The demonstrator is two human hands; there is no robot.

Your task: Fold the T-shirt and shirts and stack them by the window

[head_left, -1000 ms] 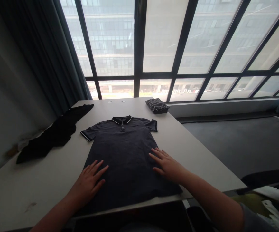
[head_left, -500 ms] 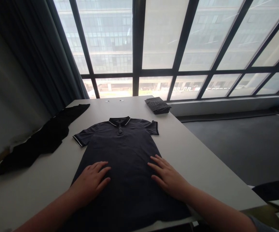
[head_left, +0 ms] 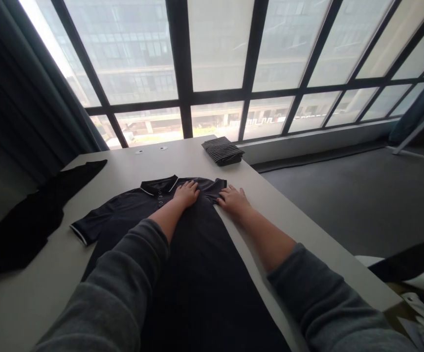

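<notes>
White tabletop (head_left: 292, 230) fills the near ground, and a dark polo shirt (head_left: 182, 264) lies flat along it, hem at 6 o'clock, collar at 12. Grey sleeves reach up over the cloth. Near the collar the left hand (head_left: 187, 192) rests palm down on the shirt's shoulder, fingers spread and gripping nothing; just beside it at 3 o'clock the right hand (head_left: 233, 199) lies flat on the sleeve edge, likewise grasping nothing. A black garment (head_left: 32, 215) sprawls at 9 o'clock. Farther, at 1 o'clock, sits a folded striped cloth (head_left: 222, 150), before tall windows (head_left: 219, 54).
</notes>
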